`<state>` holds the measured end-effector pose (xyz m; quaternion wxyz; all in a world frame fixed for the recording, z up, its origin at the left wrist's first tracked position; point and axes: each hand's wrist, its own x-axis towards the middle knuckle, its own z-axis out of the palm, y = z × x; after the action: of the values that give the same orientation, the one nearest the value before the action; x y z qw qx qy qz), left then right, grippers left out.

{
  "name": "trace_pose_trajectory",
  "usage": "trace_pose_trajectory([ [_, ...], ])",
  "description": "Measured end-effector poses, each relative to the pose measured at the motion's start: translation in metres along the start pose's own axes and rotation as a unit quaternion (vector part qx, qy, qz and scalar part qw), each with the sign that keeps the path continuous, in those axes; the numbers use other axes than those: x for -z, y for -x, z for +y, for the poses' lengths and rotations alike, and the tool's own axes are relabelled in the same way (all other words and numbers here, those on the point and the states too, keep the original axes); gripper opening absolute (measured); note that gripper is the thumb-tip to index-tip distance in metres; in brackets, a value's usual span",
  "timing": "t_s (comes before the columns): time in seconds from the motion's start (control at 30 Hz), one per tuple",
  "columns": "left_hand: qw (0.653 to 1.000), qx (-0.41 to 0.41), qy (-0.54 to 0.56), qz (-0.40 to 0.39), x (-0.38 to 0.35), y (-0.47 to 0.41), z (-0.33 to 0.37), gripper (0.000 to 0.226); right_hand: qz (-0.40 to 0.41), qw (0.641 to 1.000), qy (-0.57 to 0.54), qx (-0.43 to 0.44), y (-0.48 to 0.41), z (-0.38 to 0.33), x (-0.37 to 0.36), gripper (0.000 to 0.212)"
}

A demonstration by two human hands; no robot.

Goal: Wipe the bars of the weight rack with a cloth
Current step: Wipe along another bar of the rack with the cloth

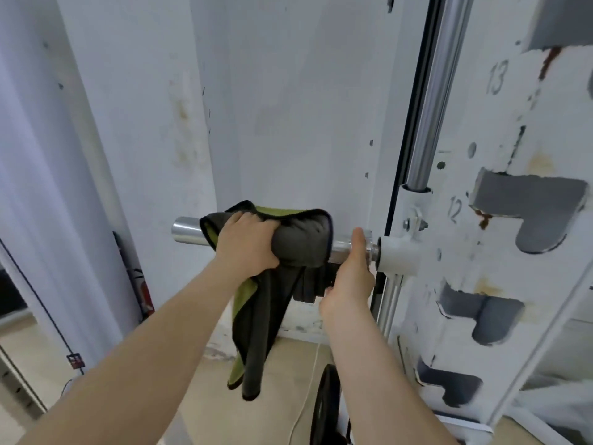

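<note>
Your left hand [245,242] clamps a bunched dark grey cloth [288,248] around the horizontal chrome bar [187,231], fingers curled over the top; your right hand [351,274] wraps the same bar closer to the rack, thumb up over the polished metal, just beside the cloth. Soft and matte, the cloth shows an olive-green reverse side and hangs in long folds below the bar, its tail dangling well above the floor. Smooth and round, the bar has its bare left end jutting past your left hand, and its right end enters a white collar [396,255] bolted to the rack.

From that collar a vertical chrome guide rod [433,101] rises. To its right stands the white rack upright [513,239], its paint chipped and rust-spotted, cut with hook-shaped notches; the numbers 13 and 12 are stamped beside two of them. Behind the bar is a scuffed white wall [288,107]. Below, a black weight plate [325,403] stands on edge on the beige floor beside a thin white cord [308,393].
</note>
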<state>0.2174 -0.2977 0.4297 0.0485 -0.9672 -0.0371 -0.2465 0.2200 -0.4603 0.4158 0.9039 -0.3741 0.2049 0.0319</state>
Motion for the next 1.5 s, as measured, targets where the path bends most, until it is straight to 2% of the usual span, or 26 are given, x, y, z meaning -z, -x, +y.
trace_pose_trajectory([
  [0.07,0.999,0.023,-0.020,-0.038,0.003,0.000,-0.022,0.061,0.003,1.000,0.016,-0.006,-0.004,-0.004,0.006,0.059],
  [0.17,0.996,-0.020,-0.056,-0.071,0.011,-0.007,-0.007,0.061,0.003,0.999,0.017,-0.027,-0.001,-0.013,0.007,0.049],
  [0.33,0.980,-0.196,-0.024,0.012,0.007,-0.019,0.071,0.055,-0.004,0.999,-0.023,-0.027,-0.002,-0.011,-0.006,0.050],
  [0.43,0.973,-0.229,-0.024,0.035,0.000,-0.034,0.094,0.041,0.004,1.000,-0.010,-0.007,-0.005,-0.007,-0.006,0.052],
  [0.53,0.979,-0.197,0.027,-0.032,0.006,-0.040,0.095,0.038,0.034,0.999,0.002,-0.012,-0.010,-0.012,-0.004,0.064],
  [0.6,0.982,-0.161,0.062,-0.082,0.009,-0.039,0.088,0.029,0.070,0.997,0.030,-0.014,-0.013,-0.017,0.000,0.059],
  [0.7,0.985,-0.146,0.054,-0.077,0.009,-0.035,0.054,0.031,0.106,0.994,0.037,-0.002,-0.013,-0.022,0.001,0.040],
  [0.77,0.990,-0.121,0.039,-0.069,0.005,-0.028,0.015,0.038,0.103,0.994,0.038,0.001,-0.014,-0.020,0.000,0.042],
  [0.87,0.996,-0.074,0.015,-0.039,-0.005,-0.014,-0.045,0.041,0.096,0.995,0.040,0.000,-0.013,-0.016,0.001,0.063],
  [1.0,0.999,-0.026,-0.013,-0.042,-0.004,-0.003,-0.095,0.047,0.083,0.995,0.051,0.006,-0.013,-0.016,0.003,0.051],
  [1.07,0.994,-0.013,-0.007,-0.107,0.006,-0.009,-0.104,0.050,0.076,0.995,0.062,0.000,-0.013,-0.015,0.002,0.050],
  [1.17,0.970,-0.016,0.016,-0.243,0.026,-0.023,-0.100,0.047,0.055,0.996,0.074,-0.018,-0.012,-0.012,0.002,0.064],
  [1.23,0.963,-0.036,0.007,-0.268,0.031,-0.029,-0.084,0.048,0.047,0.996,0.069,-0.024,-0.010,-0.012,0.000,0.060],
  [1.37,0.975,-0.134,-0.058,-0.168,0.024,-0.031,-0.018,0.057,0.046,0.998,0.037,-0.031,-0.007,-0.010,-0.006,0.055],
  [1.5,0.976,-0.213,0.032,-0.038,0.003,-0.026,0.077,0.078,0.028,0.999,-0.020,-0.006,-0.007,-0.005,-0.009,0.070],
])
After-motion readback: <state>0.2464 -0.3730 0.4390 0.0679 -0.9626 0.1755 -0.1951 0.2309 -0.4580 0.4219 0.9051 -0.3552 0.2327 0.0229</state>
